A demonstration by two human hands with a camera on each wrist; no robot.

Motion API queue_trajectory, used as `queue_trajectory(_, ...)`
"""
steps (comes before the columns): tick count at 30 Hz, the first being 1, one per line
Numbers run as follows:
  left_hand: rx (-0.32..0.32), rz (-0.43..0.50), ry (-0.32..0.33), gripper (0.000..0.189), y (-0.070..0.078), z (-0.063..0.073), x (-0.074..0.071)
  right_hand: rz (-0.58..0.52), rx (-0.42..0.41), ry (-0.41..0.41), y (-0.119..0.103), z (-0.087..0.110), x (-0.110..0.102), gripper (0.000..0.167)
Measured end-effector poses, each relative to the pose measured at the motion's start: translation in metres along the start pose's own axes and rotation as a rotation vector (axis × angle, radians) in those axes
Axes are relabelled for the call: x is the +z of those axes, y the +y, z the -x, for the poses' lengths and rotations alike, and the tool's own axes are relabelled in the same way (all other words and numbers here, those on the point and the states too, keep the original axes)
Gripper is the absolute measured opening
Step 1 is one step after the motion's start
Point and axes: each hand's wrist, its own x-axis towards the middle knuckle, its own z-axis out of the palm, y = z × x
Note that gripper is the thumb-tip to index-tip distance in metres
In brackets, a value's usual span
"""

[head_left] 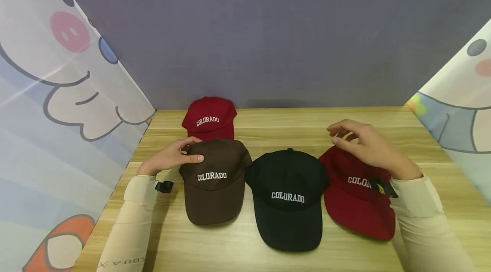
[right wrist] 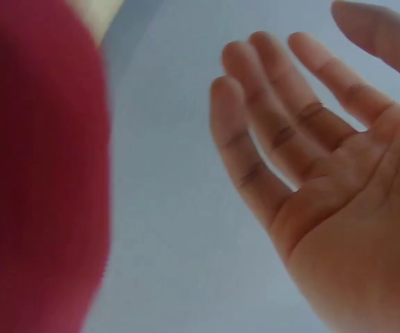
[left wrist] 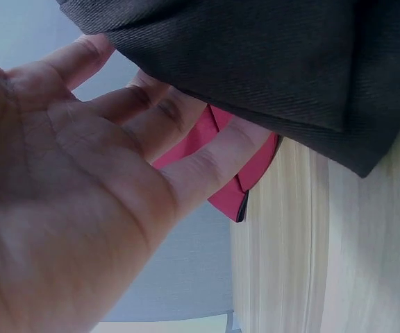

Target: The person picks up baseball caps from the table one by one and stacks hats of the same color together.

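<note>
1. The black cap (head_left: 288, 199) lies on the wooden table (head_left: 276, 129), its brim toward you and white COLORADO lettering across its front.
2. Your left hand (head_left: 170, 156) is to the left of the black cap, at the upper left edge of the brown cap (head_left: 215, 182). It pinches that edge: your thumb lies on the outside, your other fingers reach behind, and the left wrist view hides most of their tips.
3. The brown cap sits directly left of the black cap, and their edges meet in the head view. Its brim also faces you, with the same white lettering.
4. Your right hand (head_left: 369, 145) is to the right of the black cap and a little beyond it. Its fingers are apart and gently bent, holding nothing.
5. Below that hand, just right of the black cap, is the near red cap (head_left: 354, 199). Your hand and wrist hide part of it, including the end of its lettering.
6. The far red cap (head_left: 209, 118) is left of the black cap and farther from you; the brown cap covers part of its brim.
7. Beyond the black cap, past the table's far edge, stands a gray wall (head_left: 276, 41).
</note>
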Motion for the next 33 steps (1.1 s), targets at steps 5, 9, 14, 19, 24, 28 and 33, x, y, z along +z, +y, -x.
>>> queue_trajectory(5,0.008,-0.002,-0.007,0.04,0.001,0.002,-0.001,0.028,0.135,-0.042,0.036,0.012,-0.023,0.026)
queue_trajectory(9,0.015,0.011,-0.015,0.038,0.0,0.002,-0.001,0.042,0.27,-0.197,0.061,0.024,-0.035,0.032)
queue_trajectory(14,0.027,0.021,-0.027,0.038,0.0,0.001,0.0,0.013,0.384,-0.336,0.084,0.038,-0.043,0.038)
queue_trajectory(19,0.022,0.032,-0.038,0.038,0.001,0.002,0.0,-0.057,0.473,-0.44,0.103,0.05,-0.048,0.043)
queue_trajectory(24,0.024,0.049,-0.053,0.038,0.0,0.002,0.0,-0.206,0.49,-0.491,0.115,0.057,-0.05,0.041)
queue_trajectory(28,0.021,0.06,-0.063,0.037,-0.002,0.002,0.0,-0.296,0.443,-0.478,0.119,0.058,-0.049,0.033)
queue_trajectory(33,0.02,0.042,-0.073,0.038,-0.001,0.002,0.0,-0.269,0.417,-0.419,0.118,0.056,-0.048,0.027)
